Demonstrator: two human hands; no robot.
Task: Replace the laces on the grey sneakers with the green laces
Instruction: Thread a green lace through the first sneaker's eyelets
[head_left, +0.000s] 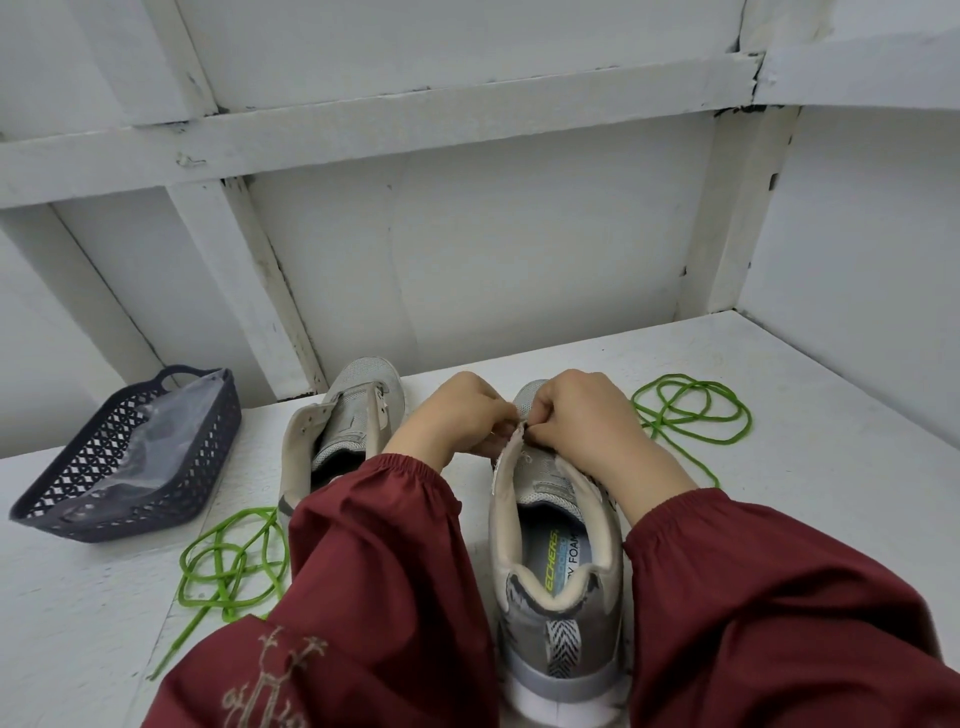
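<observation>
Two grey sneakers stand on a white table, heels toward me. Neither shows a lace. The right sneaker (558, 545) is in front of me, and both hands meet over its front eyelets. My left hand (452, 418) pinches the left eyelet flap near the toe. My right hand (582, 415) has its fingers curled onto the right flap, pinching something small and dark at the eyelet. The left sneaker (345, 415) stands behind my left sleeve. One green lace (228, 558) lies tangled at the front left, another green lace (691, 413) lies looped at the right.
A dark lattice plastic basket (57, 512) with a clear plastic bag inside sits at the left of the table. White panelled walls enclose the table at the back and right. My dark red sleeves cover the near edge.
</observation>
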